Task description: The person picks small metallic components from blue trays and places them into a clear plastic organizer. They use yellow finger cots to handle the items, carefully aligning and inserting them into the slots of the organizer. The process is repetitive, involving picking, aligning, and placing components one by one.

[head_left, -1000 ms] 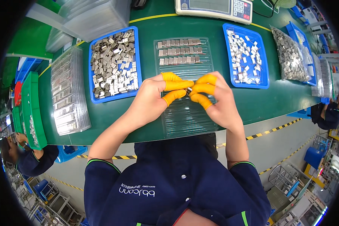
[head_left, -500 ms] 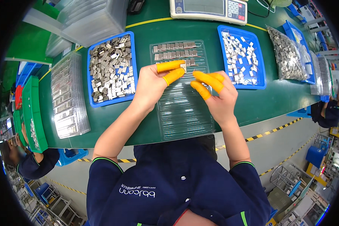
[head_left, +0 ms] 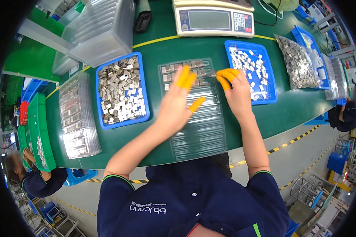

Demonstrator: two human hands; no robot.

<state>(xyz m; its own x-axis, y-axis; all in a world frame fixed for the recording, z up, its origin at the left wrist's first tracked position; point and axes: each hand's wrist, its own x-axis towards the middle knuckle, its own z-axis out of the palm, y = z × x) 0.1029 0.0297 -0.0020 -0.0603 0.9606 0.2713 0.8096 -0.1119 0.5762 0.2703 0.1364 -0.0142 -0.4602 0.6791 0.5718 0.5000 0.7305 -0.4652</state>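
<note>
My left hand (head_left: 175, 106), somewhat smeared by motion, is over the clear ridged plastic tray (head_left: 197, 130). Its fingers are apart, with yellow finger cots on the tips, and nothing shows between them. Several small metal-cased parts (head_left: 193, 65) lie in rows in the tray's far slots, some hidden behind that hand. Beside the tray's right edge, my right hand (head_left: 238, 89) pinches with yellow-covered fingertips. A small grey part (head_left: 213, 73) sticks out at the left of these fingertips; its details are too small to tell.
Left stands a blue bin (head_left: 147, 110) of metal shells; right, another blue bin (head_left: 274, 79) of white wired pieces. A scale (head_left: 209, 33) is at the back. Stacked clear trays (head_left: 77, 118), a green bin (head_left: 41, 118) and a bag of metal parts (head_left: 298, 65) flank them.
My left hand has let go of the small part it pinched, and its fingers have spread over the tray. My right hand's fingers have closed together near the tray's edge. The view has shifted slightly.
</note>
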